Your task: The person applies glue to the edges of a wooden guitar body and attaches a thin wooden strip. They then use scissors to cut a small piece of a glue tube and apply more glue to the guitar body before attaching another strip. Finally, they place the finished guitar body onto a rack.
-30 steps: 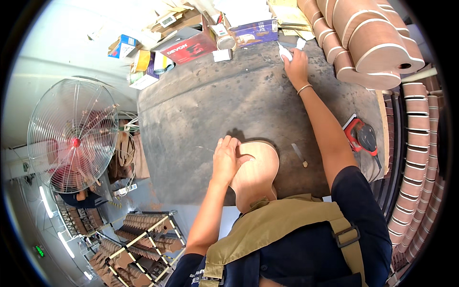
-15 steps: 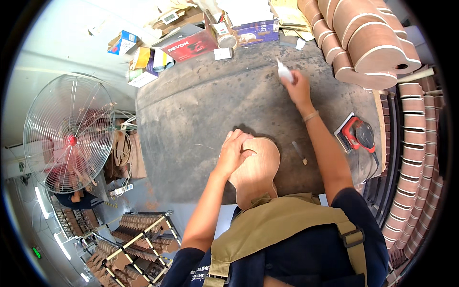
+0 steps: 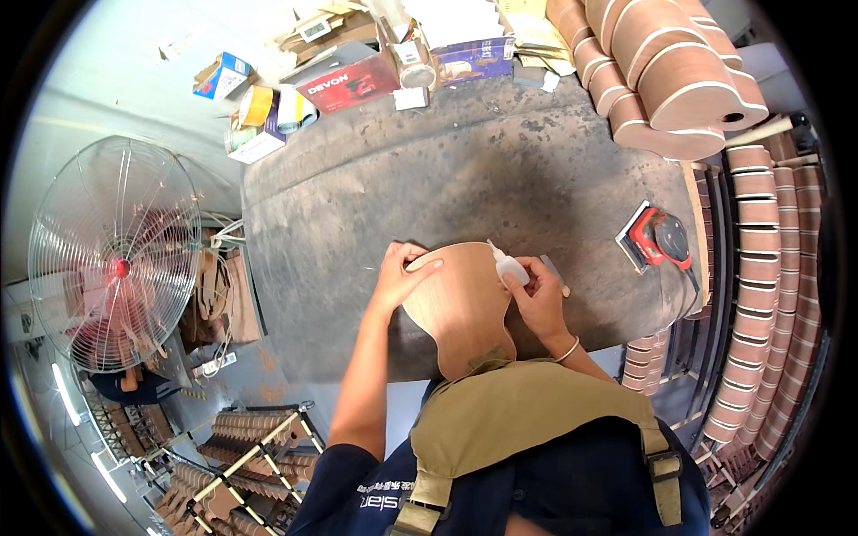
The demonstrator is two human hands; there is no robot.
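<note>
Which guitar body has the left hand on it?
The light-tan body at the bench's near edge, its upper left gripped by the left hand. The browner bodies stacked at back right have no hand on them.

Two near hands (image 3: 398,277) (image 3: 540,302), one wooden body (image 3: 465,299), one bottle (image 3: 512,269), one sander (image 3: 668,239), one fan (image 3: 121,267)

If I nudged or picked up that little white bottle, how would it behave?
Laid on its side, the white bottle would probably roll, since its body looks rounded. It seems likely to be light: the right hand holds it with just thumb and fingers. Its pale, plastic-looking wall may give when squeezed.
</note>
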